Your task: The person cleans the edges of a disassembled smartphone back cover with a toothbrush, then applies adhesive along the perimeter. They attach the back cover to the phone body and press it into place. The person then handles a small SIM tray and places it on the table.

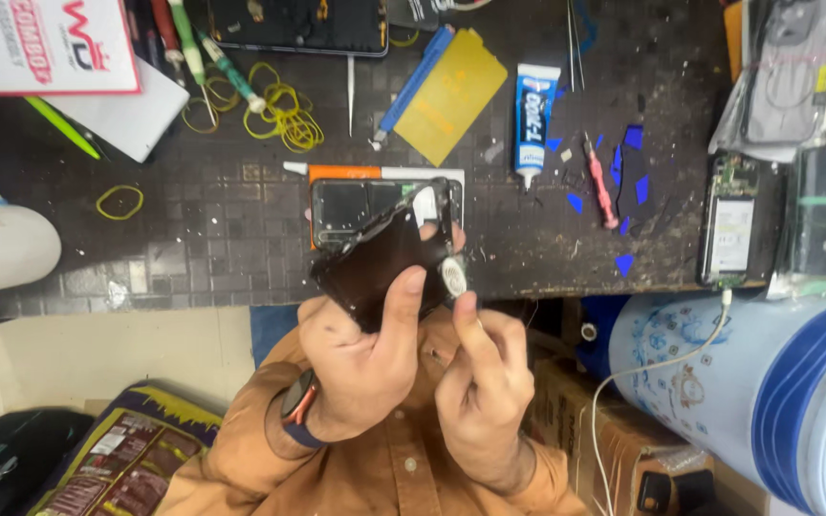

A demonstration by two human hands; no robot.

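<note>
Phone (380,268) held above tabletop (222,239) | left hand (360,358) grip clasps phone | right hand (485,377) grip pinches small round part (453,277)

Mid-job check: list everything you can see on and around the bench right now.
dark phone: one, black, held above bench edge
small oval part: one, white, at the dark phone's right edge
opened phone: one, black, on bench behind hands
glue tube: one, white-blue, bench centre
plastic sheet: one, yellow, left of glue tube
rubber bands: several, yellow, bench upper left
screwdriver: one, red, right of glue tube
large jug: one, blue-white, lower right
left hand: grip around dark phone
right hand: grip pinching small oval part
</note>
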